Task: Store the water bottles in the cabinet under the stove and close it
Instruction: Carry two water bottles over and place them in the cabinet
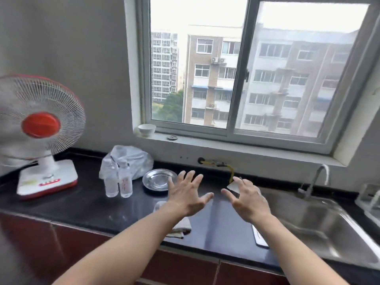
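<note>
Two clear plastic water bottles (pixel 118 178) stand upright and touching, side by side, on the dark bench (pixel 61 204), to the left of a metal plate (pixel 158 179) and just in front of a crumpled plastic bag (pixel 131 159), with a table fan (pixel 39 128) further left. Both of the person's arms reach out over the bench near its middle: the left hand (pixel 186 194) is spread, fingers splayed and holding nothing, hovering right of the plate; the right hand (pixel 246 199) is likewise splayed and empty, close beside it and left of the steel sink (pixel 329 229). Neither hand touches a bottle; the bottles are well to the left of both. A folded cloth (pixel 181 227) lies at the near edge under the left forearm. The red-brown cabinet fronts (pixel 72 241) below the bench look shut, and no stove can be clearly made out. The bottles appear small and full, so each should be light but firm enough not to crush under a moderate squeeze; smooth plastic may be slippery, so the likely best hold is around the mid-body, near the label, one to each hand. Standing so close together, they could tip one another if either is nudged
</note>
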